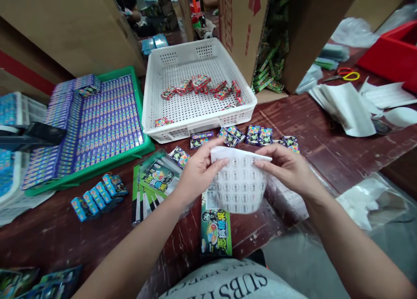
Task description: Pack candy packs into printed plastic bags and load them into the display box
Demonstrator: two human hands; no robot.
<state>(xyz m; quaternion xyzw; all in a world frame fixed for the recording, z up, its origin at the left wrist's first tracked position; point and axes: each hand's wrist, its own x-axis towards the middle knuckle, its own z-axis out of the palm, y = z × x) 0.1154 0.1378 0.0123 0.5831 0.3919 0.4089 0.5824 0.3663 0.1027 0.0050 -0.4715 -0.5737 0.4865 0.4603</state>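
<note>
Between both hands, above the table's front edge, I hold a white sheet of round clear stickers (241, 184), printed in rows and bent into a curve. My left hand (201, 171) pinches its upper left corner. My right hand (286, 166) pinches the upper right edge, where the sheet folds over. Partly hidden below the sheet lies a green printed header card (215, 234). More green cards in clear bags (159, 177) lie left of my left hand. Small dark candy boxes (259, 135) stand in a loose row just beyond the sheet.
Behind is a white perforated tray (202, 127) with red boxes. At left are a green tray (143, 129) packed with purple boxes and several blue boxes (97, 197). A carton (241, 34), scissors (345, 75) and papers (348, 110) occupy the right. Another person's hand (134, 16) shows behind.
</note>
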